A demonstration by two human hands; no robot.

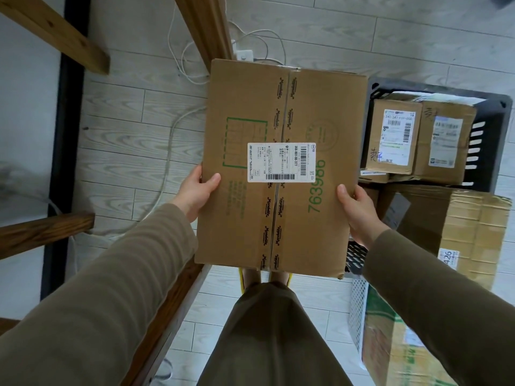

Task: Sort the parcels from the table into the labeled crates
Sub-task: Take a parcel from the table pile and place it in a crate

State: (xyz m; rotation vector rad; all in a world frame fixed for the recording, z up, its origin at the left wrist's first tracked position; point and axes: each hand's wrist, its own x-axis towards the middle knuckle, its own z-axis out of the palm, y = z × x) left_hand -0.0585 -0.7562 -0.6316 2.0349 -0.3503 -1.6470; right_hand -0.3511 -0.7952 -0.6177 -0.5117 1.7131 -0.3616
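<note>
Parcel (242,224): large flat cardboard box, held face-up above floor, centre of view. White shipping label (281,162) on top.
Left grip (195,190): clamped on parcel's L edge, thumb on top, fingers hidden below.
Right grip (359,210): same on R edge.
Black crate (490,129): on floor just R of parcel, w/ small boxes (395,135) inside.
White crate (358,307): lower R, nearer person.
Wooden beam (206,29): runs diagonally behind parcel.
</note>
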